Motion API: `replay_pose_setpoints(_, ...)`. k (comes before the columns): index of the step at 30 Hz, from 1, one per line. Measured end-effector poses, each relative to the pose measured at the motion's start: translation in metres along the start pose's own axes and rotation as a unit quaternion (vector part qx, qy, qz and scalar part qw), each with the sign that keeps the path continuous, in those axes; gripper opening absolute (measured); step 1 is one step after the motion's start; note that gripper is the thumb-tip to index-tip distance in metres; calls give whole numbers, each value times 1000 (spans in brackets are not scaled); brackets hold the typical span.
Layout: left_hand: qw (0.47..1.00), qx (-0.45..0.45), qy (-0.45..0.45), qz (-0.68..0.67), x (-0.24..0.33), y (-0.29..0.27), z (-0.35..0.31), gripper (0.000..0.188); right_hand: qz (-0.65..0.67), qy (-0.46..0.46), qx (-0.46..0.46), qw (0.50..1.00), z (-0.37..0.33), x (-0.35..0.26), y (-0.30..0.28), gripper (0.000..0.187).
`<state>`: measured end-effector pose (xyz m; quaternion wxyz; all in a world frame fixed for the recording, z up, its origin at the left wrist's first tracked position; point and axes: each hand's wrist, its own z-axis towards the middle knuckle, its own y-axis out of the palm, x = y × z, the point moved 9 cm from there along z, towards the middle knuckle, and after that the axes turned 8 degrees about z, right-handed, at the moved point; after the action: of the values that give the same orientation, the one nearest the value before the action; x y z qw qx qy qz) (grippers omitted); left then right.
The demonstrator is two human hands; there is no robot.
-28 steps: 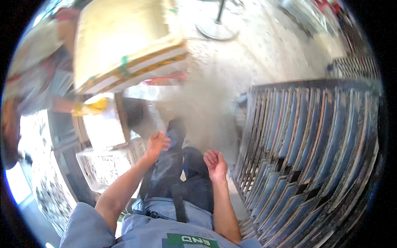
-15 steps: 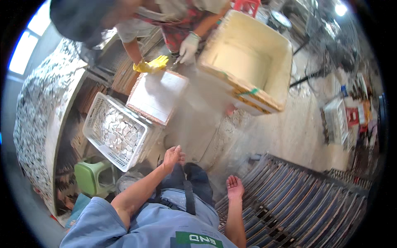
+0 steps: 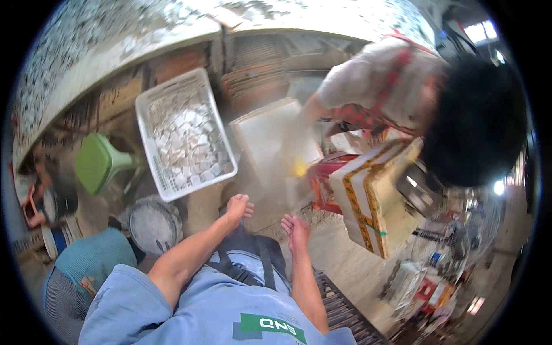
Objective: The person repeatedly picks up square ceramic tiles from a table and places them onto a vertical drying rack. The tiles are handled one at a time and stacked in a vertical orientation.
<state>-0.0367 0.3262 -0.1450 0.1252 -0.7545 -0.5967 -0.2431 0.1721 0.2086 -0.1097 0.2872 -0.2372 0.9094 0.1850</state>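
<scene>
My left hand [image 3: 238, 208] hangs in front of my body, its fingers loosely curled and nothing in them. To its right is my right hand [image 3: 296, 231], palm turned up with fingers slightly bent and no object in it. Neither hand touches anything. Nearest to the left hand is a white plastic basket [image 3: 152, 158], which holds many small pale tile-like pieces [image 3: 190, 135]. Beyond both hands lies a flat white board [image 3: 267, 135]. A co-worker's yellow-gloved hand [image 3: 300, 167], smeared by motion, is at its near right corner.
A co-worker [image 3: 374, 75] bends in from the far right. Beside them a taped foam box [image 3: 368, 201] stands by a red stool [image 3: 325, 183]. A green stool [image 3: 95, 164], a round lidded bucket [image 3: 154, 226] and a teal-covered seat [image 3: 95, 259] are at left. Slatted racking [image 3: 345, 307] lies at lower right.
My view has swung left, so the basket and white board sit nearer its middle. My right hand has come closer to my left. The co-worker and the foam box appear farther right.
</scene>
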Motion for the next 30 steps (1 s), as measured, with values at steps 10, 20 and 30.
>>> replay_pose_setpoints(10, 990, 100, -24, -91, -45, -41, 15, 27, -431, -75, -117, 892, 48, 12, 80, 39)
replay_pose_setpoints(20, 963, 171, 39, -204, -47, -50, 86, 37, -612, -293, -266, 685, 124, 26, 227, 46)
replay_pose_setpoints(30, 898, 364, 239, 68, 105, -137, 239, 34, -631, -490, -335, 499, 222, 31, 400, 39)
